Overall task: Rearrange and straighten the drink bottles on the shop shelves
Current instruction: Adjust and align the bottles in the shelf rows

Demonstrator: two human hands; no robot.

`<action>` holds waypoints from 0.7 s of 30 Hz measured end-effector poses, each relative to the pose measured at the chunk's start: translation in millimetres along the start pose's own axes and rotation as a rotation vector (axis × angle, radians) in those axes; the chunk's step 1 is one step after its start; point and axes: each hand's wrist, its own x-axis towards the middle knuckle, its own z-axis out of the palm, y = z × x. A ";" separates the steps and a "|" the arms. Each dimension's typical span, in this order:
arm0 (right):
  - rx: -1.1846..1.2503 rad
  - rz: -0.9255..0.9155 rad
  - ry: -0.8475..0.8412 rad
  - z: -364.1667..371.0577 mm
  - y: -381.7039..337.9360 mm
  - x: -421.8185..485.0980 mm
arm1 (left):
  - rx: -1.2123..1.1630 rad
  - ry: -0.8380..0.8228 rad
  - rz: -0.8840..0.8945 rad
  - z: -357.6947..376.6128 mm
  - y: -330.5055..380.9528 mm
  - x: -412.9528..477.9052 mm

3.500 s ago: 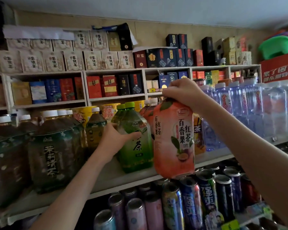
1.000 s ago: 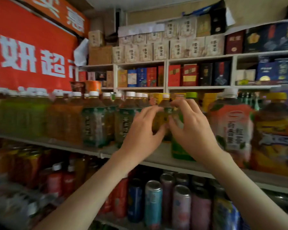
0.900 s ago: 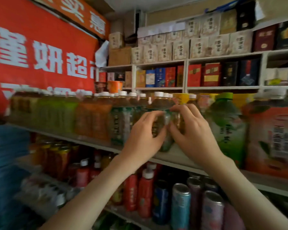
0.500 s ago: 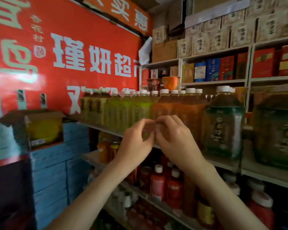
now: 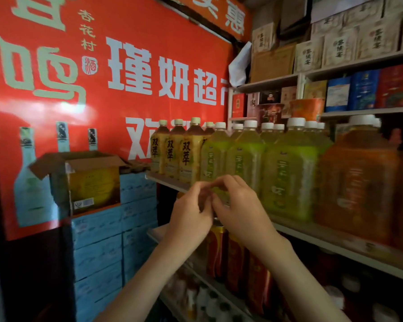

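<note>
- Green-yellow plastic is what most of the near row is made of: the green tea bottles (image 5: 240,159) stand capped and upright along the middle shelf (image 5: 335,238), with 3 brown-topped bottles (image 5: 172,152) at the row's left end and orange bottles (image 5: 358,177) to the right.
- Head view, handling: full bottles of this size are judged fairly heavy, with thin walls that give a little under pressure and smooth film labels that could slip. A hold low on the body, 1 hand on each side, is judged best for turning or sliding; a pull at the cap could tip a bottle into its neighbours.
- Head view, hands: the left hand (image 5: 191,214) and the right hand (image 5: 240,210) are held together before the lower part of 1 green bottle, fingertips (image 5: 221,182) curled inward and nearly touching. Whether the bottle is actually gripped cannot be told; the contact is hidden by the fingers and blurred.
- Head view, surroundings: an opened cardboard box (image 5: 84,177) sits on stacked blue cartons (image 5: 116,228) to the left, before the red banner (image 5: 126,66).
- Against the frame 3.5 s earlier: a peach-coloured bottle was then held up by the right hand and a green one touched by the left. Neither is carried now, and the view has shifted far left along the shelf to the banner end.
</note>
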 end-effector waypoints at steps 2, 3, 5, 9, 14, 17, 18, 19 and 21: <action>0.015 -0.002 -0.005 26.7 9.3 19.4 | 0.013 0.009 -0.003 -1.7 -28.5 19.6; 0.019 -0.001 -0.004 41.9 14.5 31.4 | 0.020 0.010 -0.004 -2.9 -43.6 31.3; 0.033 0.009 0.019 63.2 21.6 55.7 | 0.036 0.010 0.016 -7.2 -64.8 54.3; 0.041 -0.008 0.035 111.1 25.6 108.4 | 0.023 0.055 0.053 -25.7 -111.6 100.5; -0.015 -0.056 0.086 156.0 26.6 152.7 | -0.023 0.094 0.072 -47.6 -171.4 154.5; -0.057 -0.068 0.195 166.8 29.7 177.8 | 0.063 0.115 0.255 -62.6 -208.1 193.9; -0.079 -0.070 0.244 170.5 28.5 186.5 | 0.087 0.114 0.336 -70.3 -219.9 209.8; -0.108 -0.068 0.283 171.7 25.2 195.3 | 0.107 0.113 0.411 -77.8 -229.4 226.3; -0.183 -0.071 0.333 169.7 13.9 212.5 | 0.115 0.113 0.514 -90.9 -242.4 262.3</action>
